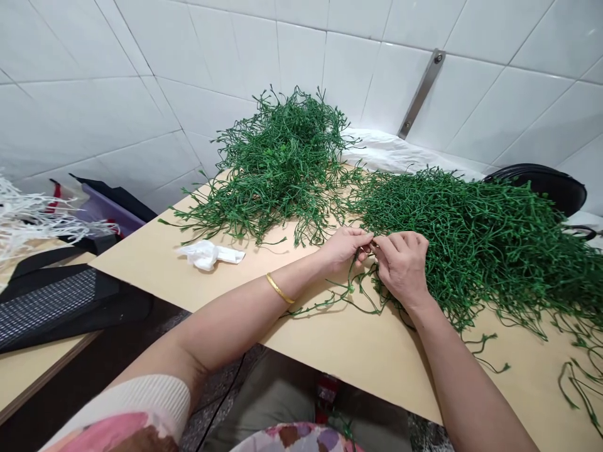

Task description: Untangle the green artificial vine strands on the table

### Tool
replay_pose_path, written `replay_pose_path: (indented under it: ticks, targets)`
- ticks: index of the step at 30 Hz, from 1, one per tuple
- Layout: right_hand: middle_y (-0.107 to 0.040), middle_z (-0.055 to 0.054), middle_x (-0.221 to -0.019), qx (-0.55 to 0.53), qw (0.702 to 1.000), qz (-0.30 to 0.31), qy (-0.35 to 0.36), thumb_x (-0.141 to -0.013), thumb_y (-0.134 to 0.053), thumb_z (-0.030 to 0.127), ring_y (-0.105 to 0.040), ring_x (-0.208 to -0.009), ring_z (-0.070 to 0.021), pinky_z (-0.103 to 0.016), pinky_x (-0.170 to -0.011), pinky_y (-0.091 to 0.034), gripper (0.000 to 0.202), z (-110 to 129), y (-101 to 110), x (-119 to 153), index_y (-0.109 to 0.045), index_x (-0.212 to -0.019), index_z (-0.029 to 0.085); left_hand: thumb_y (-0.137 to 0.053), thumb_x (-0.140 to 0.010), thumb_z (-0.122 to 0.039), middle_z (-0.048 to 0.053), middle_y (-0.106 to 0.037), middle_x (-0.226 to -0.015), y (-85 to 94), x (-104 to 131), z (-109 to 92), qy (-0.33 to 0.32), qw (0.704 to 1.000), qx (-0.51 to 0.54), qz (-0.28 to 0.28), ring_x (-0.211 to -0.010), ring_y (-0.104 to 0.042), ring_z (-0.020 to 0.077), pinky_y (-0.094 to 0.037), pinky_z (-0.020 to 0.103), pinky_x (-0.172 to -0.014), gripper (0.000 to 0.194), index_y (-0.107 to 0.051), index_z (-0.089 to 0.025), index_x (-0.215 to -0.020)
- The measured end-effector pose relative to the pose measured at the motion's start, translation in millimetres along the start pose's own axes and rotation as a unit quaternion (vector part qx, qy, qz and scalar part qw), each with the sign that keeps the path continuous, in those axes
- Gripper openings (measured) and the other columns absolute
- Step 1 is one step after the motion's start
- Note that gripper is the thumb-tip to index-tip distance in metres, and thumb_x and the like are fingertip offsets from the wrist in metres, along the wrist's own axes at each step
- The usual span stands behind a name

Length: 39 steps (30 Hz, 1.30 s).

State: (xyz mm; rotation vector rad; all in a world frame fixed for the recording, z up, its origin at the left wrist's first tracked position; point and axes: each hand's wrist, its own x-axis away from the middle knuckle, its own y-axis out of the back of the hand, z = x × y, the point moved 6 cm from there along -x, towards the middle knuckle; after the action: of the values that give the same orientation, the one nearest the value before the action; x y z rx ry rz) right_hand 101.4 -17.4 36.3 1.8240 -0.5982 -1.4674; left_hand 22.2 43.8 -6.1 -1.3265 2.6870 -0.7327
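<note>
My left hand [346,249] and my right hand [402,263] meet fingertip to fingertip above the table, both closed in a pinch. Between them is a thin green plastic plant stem [351,282], which hangs down from my left fingers; its upper end is mostly hidden by the fingertips. More loose green stems [320,306] trail on the tabletop just under my hands. Close behind and right of my right hand lies a wide heap of the same green stems [461,232]. A taller pile of bushy green sprigs [287,157] stands beyond my left hand.
A crumpled white tissue [207,254] lies on the light wooden table [160,270]. White plastic sheeting [400,150] and a black round case [541,182] are by the tiled wall. White strands [38,210] and a black bag [61,301] sit on another surface at left.
</note>
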Motion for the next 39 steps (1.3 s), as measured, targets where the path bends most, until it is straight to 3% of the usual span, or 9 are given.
replay_pose_path:
  ticks: [4, 11, 19, 27, 30, 33, 36, 39]
  targets:
    - [-0.064, -0.002, -0.085, -0.05, 0.999, -0.005, -0.007, -0.084, -0.048, 0.025, -0.046, -0.087, -0.0204, -0.04, -0.088, -0.026, 0.011, -2.0, -1.7, 0.3, -0.058, -0.088, 0.022, -0.056, -0.077, -0.021, -0.003, -0.045, -0.049, 1.7, -0.3, 0.4, 0.03, 0.999, -0.019, -0.009, -0.031, -0.023, -0.0016, -0.009, 0.014, -0.032, 0.021, -0.048, -0.012, -0.059]
    - [-0.061, -0.003, -0.083, -0.216, 0.969, 0.032, -0.119, -0.083, -0.045, 0.024, -0.051, -0.075, -0.0167, -0.031, -0.073, -0.036, 0.013, -14.4, -14.7, 3.2, -0.056, -0.09, 0.02, -0.058, -0.074, -0.023, -0.003, -0.046, -0.051, 4.2, -3.8, 0.3, 0.033, 0.999, -0.02, 0.021, -0.031, -0.021, -0.0019, -0.006, 0.016, -0.034, 0.02, -0.05, -0.011, -0.061]
    - [-0.062, -0.005, -0.086, -0.149, 0.983, 0.014, -0.104, -0.081, -0.047, 0.021, -0.05, -0.079, -0.0185, -0.033, -0.076, -0.033, 0.019, -8.8, -12.3, 2.9, -0.056, -0.097, 0.018, -0.052, -0.075, -0.012, -0.005, -0.04, -0.045, 3.2, -3.3, 8.3, 0.061, 0.998, -0.009, 0.012, -0.031, -0.019, -0.001, -0.006, 0.016, -0.035, 0.021, -0.042, -0.013, -0.058]
    - [-0.057, -0.008, -0.075, 0.038, 0.999, 0.029, 0.001, -0.083, -0.039, 0.017, -0.041, -0.078, -0.023, -0.039, -0.078, -0.027, 0.026, 6.6, -8.9, -0.5, -0.056, -0.102, 0.014, -0.06, -0.071, -0.019, -0.006, -0.038, -0.045, 4.6, 0.1, 2.6, 0.013, 0.995, -0.076, -0.067, -0.033, -0.019, -0.0003, -0.007, 0.019, -0.037, 0.027, -0.039, -0.015, -0.054]
    - [-0.054, -0.008, -0.071, 0.081, 0.996, 0.026, 0.026, -0.083, -0.038, 0.017, -0.039, -0.076, -0.0229, -0.039, -0.079, -0.025, 0.023, 7.8, -6.7, -2.2, -0.057, -0.094, 0.016, -0.066, -0.065, -0.025, -0.008, -0.031, -0.043, 4.5, 2.9, -1.1, 0.001, 0.993, -0.094, -0.074, -0.035, -0.018, 0.0001, -0.007, 0.02, -0.038, 0.037, -0.034, -0.016, -0.051]
    - [-0.053, -0.007, -0.067, 0.093, 0.995, 0.023, 0.024, -0.083, -0.037, 0.016, -0.039, -0.075, -0.0218, -0.039, -0.081, -0.025, 0.019, 6.2, -6.0, -2.3, -0.056, -0.079, 0.017, -0.07, -0.061, -0.031, -0.007, -0.029, -0.044, 1.1, 5.2, -3.5, -0.003, 0.994, -0.1, -0.047, -0.038, -0.018, 0.0004, -0.007, 0.02, -0.039, 0.041, -0.034, -0.016, -0.05]
    - [-0.054, -0.005, -0.066, 0.032, 0.999, 0.031, -0.02, -0.083, -0.037, 0.015, -0.042, -0.072, -0.0201, -0.039, -0.079, -0.027, 0.019, 0.6, -7.8, -1.8, -0.053, -0.073, 0.018, -0.071, -0.06, -0.031, -0.007, -0.03, -0.045, -2.8, 6.9, -5.3, 0.005, 0.994, -0.105, -0.007, -0.04, -0.017, 0.0003, -0.007, 0.019, -0.038, 0.039, -0.037, -0.015, -0.051]
    - [-0.054, -0.002, -0.066, -0.148, 0.981, 0.056, -0.112, -0.085, -0.035, 0.02, -0.045, -0.065, -0.0164, -0.034, -0.071, -0.033, 0.019, -11.0, -13.8, -0.7, -0.05, -0.072, 0.019, -0.071, -0.06, -0.03, -0.008, -0.028, -0.046, -5.4, 7.6, -5.9, 0.016, 0.995, -0.092, 0.033, -0.039, -0.016, -0.0001, -0.006, 0.018, -0.038, 0.034, -0.042, -0.014, -0.054]
